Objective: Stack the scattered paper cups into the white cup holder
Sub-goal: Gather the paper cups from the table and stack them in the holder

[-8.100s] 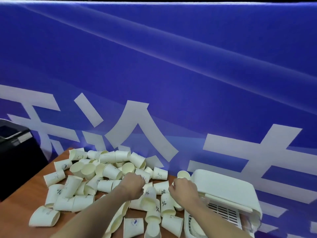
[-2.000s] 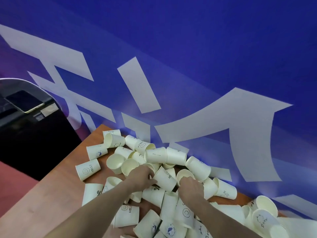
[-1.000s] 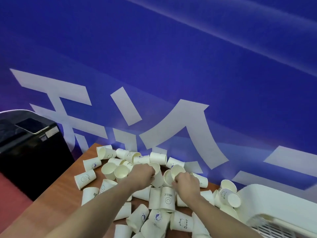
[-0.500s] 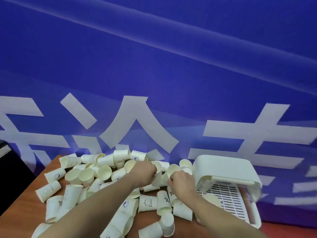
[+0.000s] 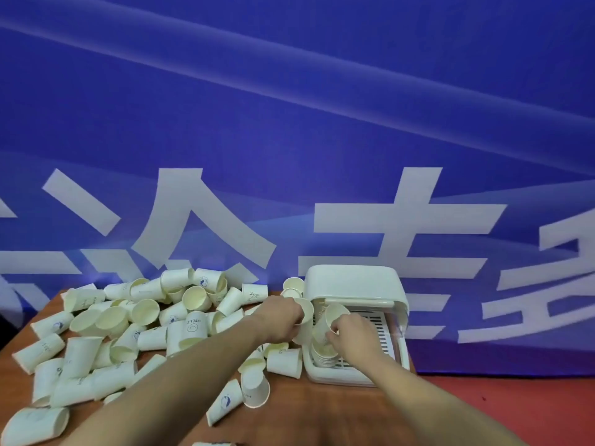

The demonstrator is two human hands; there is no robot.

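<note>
The white cup holder (image 5: 354, 281) lies at the table's right end, its slotted tray open toward me. A nested stack of paper cups (image 5: 323, 354) lies in the tray's left lane. My right hand (image 5: 352, 329) is over that stack and grips a cream paper cup (image 5: 335, 312) at its top end. My left hand (image 5: 280, 320) holds another paper cup (image 5: 306, 312) just left of the holder's mouth. Several scattered paper cups (image 5: 141, 317) lie on their sides across the wooden table (image 5: 289, 410).
A blue banner with white characters (image 5: 289, 140) stands right behind the table. Loose cups (image 5: 254, 387) lie near my left forearm. Red floor (image 5: 515, 403) shows past the table's right edge.
Both hands have moved right from the pile to the holder, each with a cup. The right hand now holds its cup over the stack in the tray.
</note>
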